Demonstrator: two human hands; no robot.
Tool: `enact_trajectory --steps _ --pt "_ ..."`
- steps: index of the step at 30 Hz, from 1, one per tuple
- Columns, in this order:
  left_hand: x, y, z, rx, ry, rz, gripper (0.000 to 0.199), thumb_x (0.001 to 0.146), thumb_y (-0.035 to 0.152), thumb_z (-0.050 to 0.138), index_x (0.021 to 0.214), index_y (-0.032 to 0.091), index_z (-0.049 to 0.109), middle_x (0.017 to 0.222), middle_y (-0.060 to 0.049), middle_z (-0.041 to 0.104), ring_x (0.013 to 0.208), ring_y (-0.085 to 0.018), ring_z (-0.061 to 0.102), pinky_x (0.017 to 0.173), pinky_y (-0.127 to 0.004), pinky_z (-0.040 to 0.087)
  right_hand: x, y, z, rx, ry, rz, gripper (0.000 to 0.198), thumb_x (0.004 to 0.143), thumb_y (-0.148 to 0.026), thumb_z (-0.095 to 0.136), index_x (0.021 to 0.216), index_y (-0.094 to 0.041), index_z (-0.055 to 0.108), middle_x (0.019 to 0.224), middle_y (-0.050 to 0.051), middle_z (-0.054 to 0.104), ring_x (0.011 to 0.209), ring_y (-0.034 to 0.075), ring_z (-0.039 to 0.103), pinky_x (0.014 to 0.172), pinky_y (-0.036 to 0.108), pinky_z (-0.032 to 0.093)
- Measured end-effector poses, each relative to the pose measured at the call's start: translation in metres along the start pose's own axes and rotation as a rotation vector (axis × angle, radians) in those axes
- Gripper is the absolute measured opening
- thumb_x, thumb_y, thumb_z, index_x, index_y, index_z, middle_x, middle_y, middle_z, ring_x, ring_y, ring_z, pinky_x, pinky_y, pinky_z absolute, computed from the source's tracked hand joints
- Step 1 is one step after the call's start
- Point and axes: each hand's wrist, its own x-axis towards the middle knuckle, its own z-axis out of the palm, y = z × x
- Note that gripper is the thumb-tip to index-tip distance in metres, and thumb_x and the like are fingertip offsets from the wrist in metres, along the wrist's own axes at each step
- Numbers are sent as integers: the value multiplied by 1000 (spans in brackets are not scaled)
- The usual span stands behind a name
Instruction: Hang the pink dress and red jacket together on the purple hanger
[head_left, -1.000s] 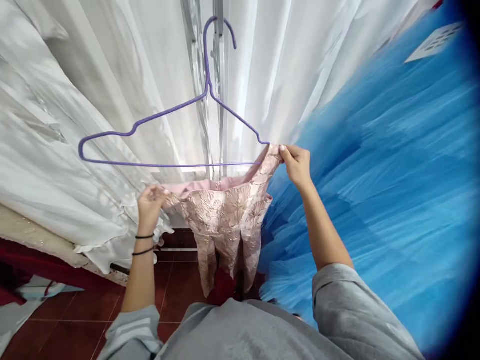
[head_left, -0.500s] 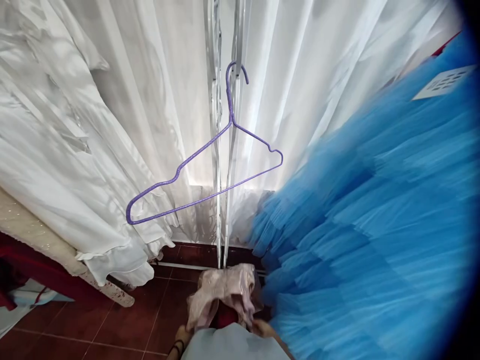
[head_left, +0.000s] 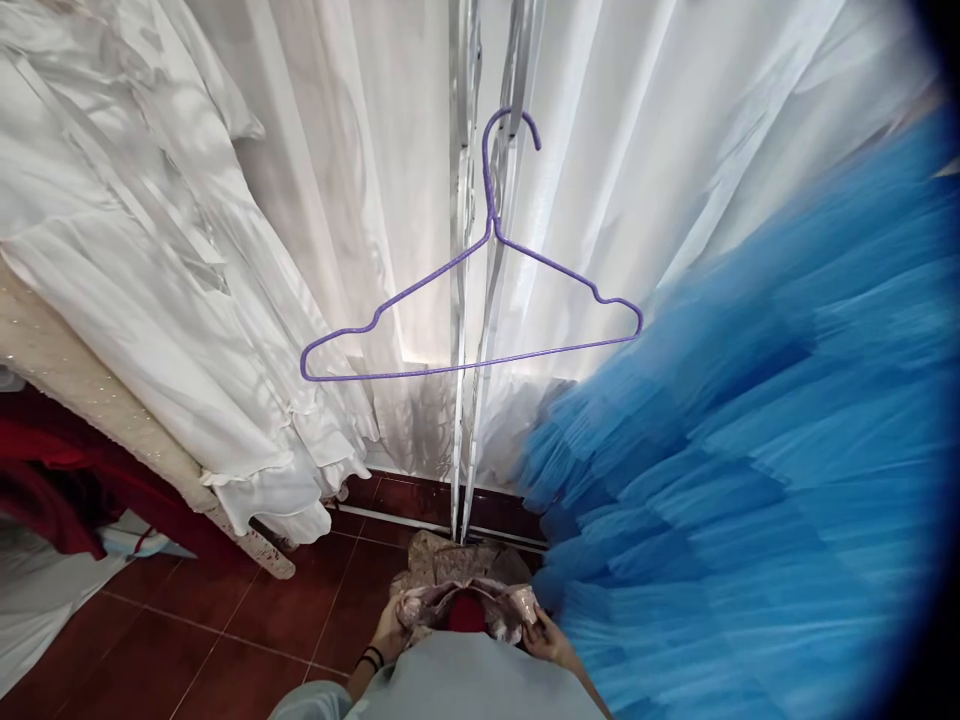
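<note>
Low in the view, close to my body, a shiny pinkish-beige garment (head_left: 469, 565) is spread between my two hands. My left hand (head_left: 388, 630), with dark bands at its wrist, is closed on its left edge. On the opposite edge, my right hand (head_left: 551, 638) pinches the cloth between thumb and fingers. A dark red patch shows in the gap of the garment, just beyond my grey top (head_left: 480, 675). Above and ahead, a bare purple hanger (head_left: 493, 220) hangs by its hook from a pale metal frame (head_left: 463, 430), untouched by either hand.
Layered blue tulle (head_left: 735, 470) fills the right side, close to my right arm. White garments (head_left: 247, 390) hang at left, beside a sparkly cream cloth (head_left: 97, 410) and dark red fabric (head_left: 67, 450). Behind is a white curtain (head_left: 585, 180); below, red floor tiles (head_left: 292, 615).
My hands have come further into view and moved apart, spreading the garment wider. The hanger has turned to lie more level, and the view has shifted so things appear further right.
</note>
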Motion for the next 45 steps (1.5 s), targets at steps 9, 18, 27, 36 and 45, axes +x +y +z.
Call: enact_trajectory --steps 9,18,27,36,45 --pt "20 36 -19 67 39 293 11 50 22 57 60 25 56 86 -12 67 126 -33 56 103 -40 45 31 -60 14 152 -7 -57 18 46 -30 64 57 -18 57 52 1 54 46 14 51 52 28 48" --pt "-32 198 35 168 -126 629 27 55 33 80 64 18 60 76 -7 69 93 -28 67 88 -45 54 4 -221 49 244 -140 -362 45 42 -14 81 86 -17 73 81 5 72 68 16 66 65 24 54" --pt "-136 322 81 2 -173 1121 43 48 34 87 85 16 73 88 -5 74 90 -18 70 86 -26 55 -74 -309 111 391 7 -832 33 45 -20 83 76 -17 74 74 2 71 61 13 64 59 23 55" --pt "-258 373 153 58 -423 1553 30 61 26 85 86 11 76 94 -8 75 89 -19 71 93 -34 56 -106 -343 158 404 380 -1266 25 55 -24 74 78 -14 70 76 0 66 68 10 57 65 21 51" --pt "-264 348 185 477 -128 1553 18 56 21 82 70 12 76 63 0 68 58 -9 55 51 -17 45 -111 -355 101 76 717 -1441 25 66 -27 69 56 -14 50 54 -4 42 53 6 35 51 18 32"
